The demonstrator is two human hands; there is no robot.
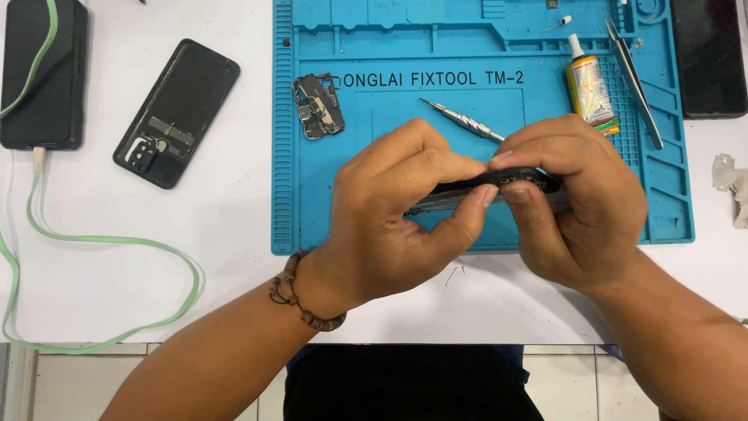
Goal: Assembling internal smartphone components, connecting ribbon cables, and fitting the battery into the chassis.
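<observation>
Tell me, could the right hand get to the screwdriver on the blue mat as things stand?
Probably not right away: the right hand and left hand both grip the dark phone frame. The screwdriver lies uncovered just behind them, so the path is free.

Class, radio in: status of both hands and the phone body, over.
Left hand and right hand both pinching the dark phone body edge-on above the blue mat. Screwdriver lies just behind. Nothing in the way.

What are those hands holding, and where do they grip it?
Both hands, left and right, pinch a dark phone body edge-on, fingertips along its rim.
</observation>
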